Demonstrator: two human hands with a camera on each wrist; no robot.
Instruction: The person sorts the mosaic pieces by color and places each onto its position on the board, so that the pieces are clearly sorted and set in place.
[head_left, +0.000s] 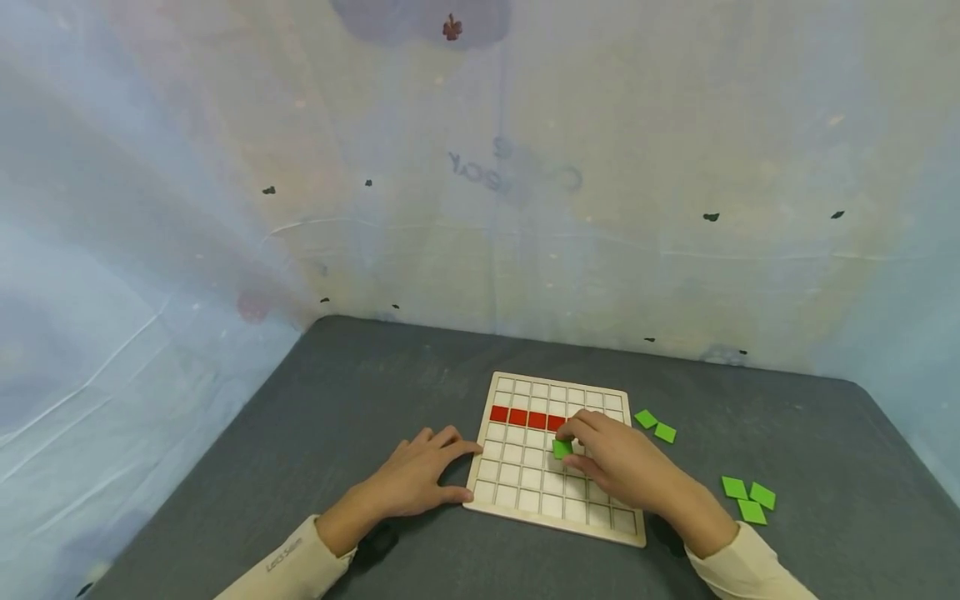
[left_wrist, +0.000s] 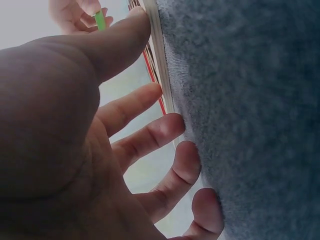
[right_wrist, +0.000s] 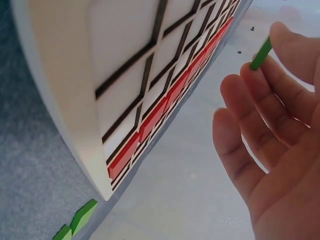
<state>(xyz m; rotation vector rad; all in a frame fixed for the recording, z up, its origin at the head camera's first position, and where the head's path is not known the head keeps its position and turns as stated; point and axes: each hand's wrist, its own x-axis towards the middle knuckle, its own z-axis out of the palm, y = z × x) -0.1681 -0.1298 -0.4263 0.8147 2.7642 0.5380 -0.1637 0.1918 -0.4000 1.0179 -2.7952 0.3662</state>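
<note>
A wooden grid board [head_left: 528,501] with pale square cells lies on the dark table. A row of red square tiles [head_left: 517,417] crosses its upper part; in the right wrist view the red row [right_wrist: 152,117] runs to near the right rim. Between thumb and fingertips my right hand [head_left: 618,458] pinches a green square tile [head_left: 562,449], held on edge above the board in the right wrist view. My left hand [head_left: 414,477] has its fingers spread, with thumb and index fingertip touching the board's left edge. The cells beneath my right hand are hidden.
Two loose green tiles [head_left: 664,432] lie just right of the board. Farther right and nearer me are three more green tiles [head_left: 752,512] in a cluster. The dark grey table [head_left: 390,375] meets a pale printed curtain [head_left: 600,275] at the back and sides.
</note>
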